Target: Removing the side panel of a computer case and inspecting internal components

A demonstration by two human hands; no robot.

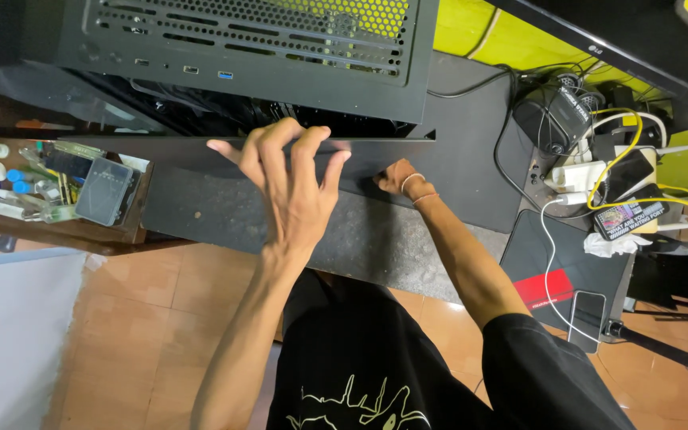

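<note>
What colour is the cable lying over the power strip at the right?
Yellow cable, seen best in the head view.

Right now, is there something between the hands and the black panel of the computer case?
Nothing visible. The left hand has its fingertips on the black side panel, and the right hand touches its lower edge.

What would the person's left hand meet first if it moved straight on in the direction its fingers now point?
Most likely the black computer case: the left hand points its spread fingers at the case's lower edge. Depth is unclear, so they may already touch it.
</note>
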